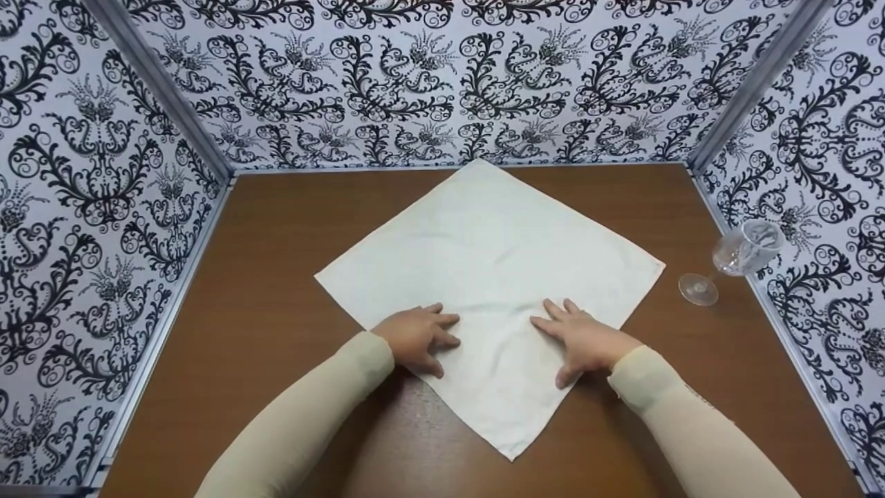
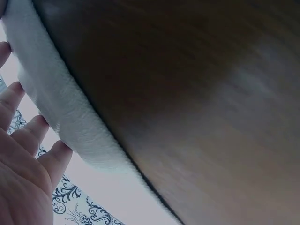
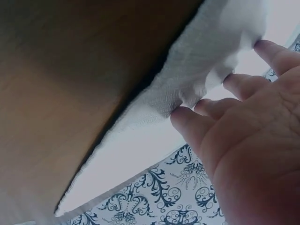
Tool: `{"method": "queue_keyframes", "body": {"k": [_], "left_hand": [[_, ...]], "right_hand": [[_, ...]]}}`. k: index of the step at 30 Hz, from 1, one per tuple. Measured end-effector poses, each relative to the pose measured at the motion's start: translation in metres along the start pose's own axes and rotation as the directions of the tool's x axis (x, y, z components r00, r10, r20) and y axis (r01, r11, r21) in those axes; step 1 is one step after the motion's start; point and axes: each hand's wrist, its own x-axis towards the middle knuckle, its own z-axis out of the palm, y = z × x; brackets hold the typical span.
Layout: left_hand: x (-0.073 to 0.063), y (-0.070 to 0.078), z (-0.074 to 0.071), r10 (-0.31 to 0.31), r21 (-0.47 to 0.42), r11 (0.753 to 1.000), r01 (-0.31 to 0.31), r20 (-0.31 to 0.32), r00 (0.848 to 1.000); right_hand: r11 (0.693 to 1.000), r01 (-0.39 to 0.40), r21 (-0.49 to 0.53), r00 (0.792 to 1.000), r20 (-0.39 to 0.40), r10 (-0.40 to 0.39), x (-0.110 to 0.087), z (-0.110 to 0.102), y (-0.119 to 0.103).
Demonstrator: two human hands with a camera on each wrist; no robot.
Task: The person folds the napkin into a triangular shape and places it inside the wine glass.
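There is one white cloth (image 1: 484,235), laid out flat as a diamond on one brown table (image 1: 276,277), with one corner pointing toward the person, one away, and one to each side. Two hands rest on it. The left hand (image 1: 415,339) lies on the cloth's near left edge, fingers straight and spread apart, their tips pressing on the fabric; it has hold of nothing. The right hand (image 1: 586,341) lies on the near right edge in the same way, fingers fanned and tips touching the fabric, with nothing gripped; its thumb sits close to the cloth's border. A few shallow creases run across the cloth between the two hands.

One clear stemmed glass (image 1: 747,247) stands on its foot to the right of the cloth, apart from it and near the table's right side. Three walls with a black scroll pattern surround the cloth: a back wall (image 1: 401,76) beyond its far corner, a left wall (image 1: 90,207) and a right wall (image 1: 823,152). Two grey posts, a left post (image 1: 159,83) and a right post (image 1: 757,90), rise where the walls meet. Two pale sleeves, the left sleeve (image 1: 297,422) and the right sleeve (image 1: 698,429), cover parts of the table nearer the person than the cloth.
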Motion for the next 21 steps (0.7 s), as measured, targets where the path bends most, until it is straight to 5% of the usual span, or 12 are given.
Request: {"method": "queue_keyframes", "body": {"k": [12,21], "left_hand": [[-0.002,-0.0027,-0.0001,-0.008,-0.062,0.998,0.006,-0.04,0.999],[-0.0021,-0.0092,0.0011,-0.023,-0.122,0.992,0.008,-0.122,0.992]], "right_hand": [[1.0,-0.009,0.006,1.0,-0.017,0.009,-0.0022,-0.0005,0.0012],[0.998,0.05,-0.05,0.993,-0.103,-0.055,-0.0003,-0.0016,0.0081]]}}
